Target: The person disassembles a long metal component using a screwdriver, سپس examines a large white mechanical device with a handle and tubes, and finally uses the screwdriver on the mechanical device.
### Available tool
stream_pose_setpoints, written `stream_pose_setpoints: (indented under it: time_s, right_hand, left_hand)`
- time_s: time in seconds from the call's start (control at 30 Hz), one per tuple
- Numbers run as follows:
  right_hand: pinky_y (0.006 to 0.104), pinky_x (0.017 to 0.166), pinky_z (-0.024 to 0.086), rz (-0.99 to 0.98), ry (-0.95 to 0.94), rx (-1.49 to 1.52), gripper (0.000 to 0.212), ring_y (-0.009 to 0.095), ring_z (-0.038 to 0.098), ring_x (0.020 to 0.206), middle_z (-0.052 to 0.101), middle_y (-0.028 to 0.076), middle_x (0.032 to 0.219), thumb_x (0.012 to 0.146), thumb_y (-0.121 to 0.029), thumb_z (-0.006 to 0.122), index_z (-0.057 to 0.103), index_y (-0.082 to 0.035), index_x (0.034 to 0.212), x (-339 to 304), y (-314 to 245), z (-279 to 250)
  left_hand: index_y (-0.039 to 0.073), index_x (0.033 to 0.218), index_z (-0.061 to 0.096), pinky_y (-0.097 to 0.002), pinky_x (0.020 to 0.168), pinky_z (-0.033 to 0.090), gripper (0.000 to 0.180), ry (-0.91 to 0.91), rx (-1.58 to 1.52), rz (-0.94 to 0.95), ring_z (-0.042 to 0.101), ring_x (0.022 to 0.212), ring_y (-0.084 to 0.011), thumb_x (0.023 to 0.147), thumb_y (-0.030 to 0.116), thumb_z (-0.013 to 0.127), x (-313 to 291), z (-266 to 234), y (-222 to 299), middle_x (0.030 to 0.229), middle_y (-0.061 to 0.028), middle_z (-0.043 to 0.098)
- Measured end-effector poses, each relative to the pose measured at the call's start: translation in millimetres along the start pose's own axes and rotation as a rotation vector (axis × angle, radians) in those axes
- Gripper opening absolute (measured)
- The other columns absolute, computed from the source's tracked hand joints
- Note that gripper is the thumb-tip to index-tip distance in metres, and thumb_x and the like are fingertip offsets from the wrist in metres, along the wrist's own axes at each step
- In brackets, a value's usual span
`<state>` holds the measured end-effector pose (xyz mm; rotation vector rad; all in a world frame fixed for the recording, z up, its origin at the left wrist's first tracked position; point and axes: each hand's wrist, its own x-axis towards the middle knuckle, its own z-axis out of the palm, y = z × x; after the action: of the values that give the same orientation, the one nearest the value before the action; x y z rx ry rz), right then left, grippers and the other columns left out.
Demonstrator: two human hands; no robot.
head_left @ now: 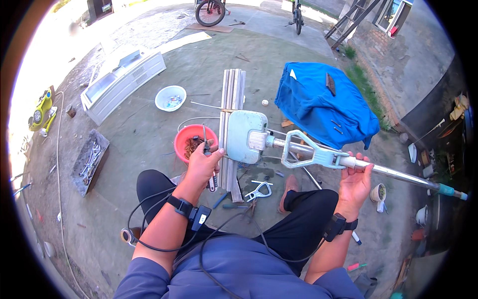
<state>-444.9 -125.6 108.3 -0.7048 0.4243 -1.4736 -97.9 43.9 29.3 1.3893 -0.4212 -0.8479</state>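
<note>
Fan [246, 135] w/ a pale green housing is held up over the lap, and everything else sits around it. Its long metal pole [393, 172] runs off to the right w/ a teal tip at the far end, and a pale triangular bracket [308, 152] sits on the pole just right of the housing. Right hand [354, 183] is under the pole, palm up, fingers wrapped on it right past the bracket. Left hand [203, 167] is at the housing's left edge, closed on a small dark tool [205, 144] that pokes upward, looks like a screwdriver but can't say for sure. Hands well apart, one each side of the fan. Bundle of grey metal strips [232, 104] lies on the ground behind/under the housing. Red bowl [191, 139] just left of it w/ rusty bits inside, white bowl [170, 97] further up-left. Blue tarp [323, 102] bunched up to the upper right. White handle-shaped piece [259, 189] on the ground below the fan, btw the knees. Tray of wrenches [89, 160] far left, white casing [122, 77] beyond that.
</note>
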Motion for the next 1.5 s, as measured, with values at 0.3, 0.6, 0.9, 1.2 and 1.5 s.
stream_pose_setpoints:
  time_s: [0.3,0.6,0.9,1.2,1.5]
  right_hand:
    - [0.0505,0.094,0.052,0.039,-0.116,0.066,0.033,0.037,0.055,0.119,0.061,0.014,0.120,0.099,-0.034,0.051,0.054,-0.006,0.117,4.4,0.3,-16.7]
    - [0.0504,0.089,0.056,0.040,-0.032,0.072,0.032,0.037,0.056,0.119,0.061,0.015,0.119,0.100,-0.032,0.049,0.054,-0.004,0.117,1.5,1.6,-25.5]
    - [0.0493,0.091,0.052,0.062,0.101,-0.048,0.027,0.036,0.057,0.118,0.064,0.012,0.117,0.100,-0.032,0.051,0.057,-0.008,0.111,6.3,-9.6,-27.9]
    - [0.0466,0.089,0.051,0.051,0.133,-0.161,0.023,0.034,0.057,0.117,0.062,0.013,0.119,0.098,-0.029,0.055,0.057,-0.009,0.110,11.2,18.8,-27.3]
    - [0.0498,0.094,0.050,0.071,0.093,-0.262,0.025,0.036,0.056,0.118,0.061,0.015,0.119,0.099,-0.028,0.053,0.056,-0.007,0.112,36.0,53.2,-29.5]
  left_hand:
    - [-0.004,0.130,0.046,-0.0238,0.046,0.043,0.052,-0.011,0.013,-0.038,0.051,0.054,-0.0080,0.086,0.008,0.070,1.9,1.2,11.5,0.096,-0.0052,0.056]
    - [-0.003,0.122,0.050,-0.0237,0.048,0.043,0.043,-0.026,0.043,-0.046,0.052,0.055,-0.0081,0.086,0.009,0.070,5.0,0.9,11.8,0.091,-0.0031,0.055]
    - [-0.001,0.110,0.057,-0.0234,0.047,0.044,0.024,0.053,0.188,0.054,0.055,0.055,-0.0082,0.089,0.008,0.063,28.0,-28.3,19.2,0.079,-0.0039,0.061]
    - [-0.007,0.123,0.052,-0.0336,0.073,0.049,0.047,-0.153,0.839,0.052,0.063,0.082,-0.0238,0.078,0.007,0.057,49.6,-46.6,8.9,0.092,-0.0160,0.064]
    - [0.000,0.112,0.060,-0.0456,0.083,0.050,0.034,-0.645,1.376,0.051,0.064,0.096,-0.0396,0.079,0.002,0.051,49.3,-43.4,-74.1,0.099,-0.0247,0.065]
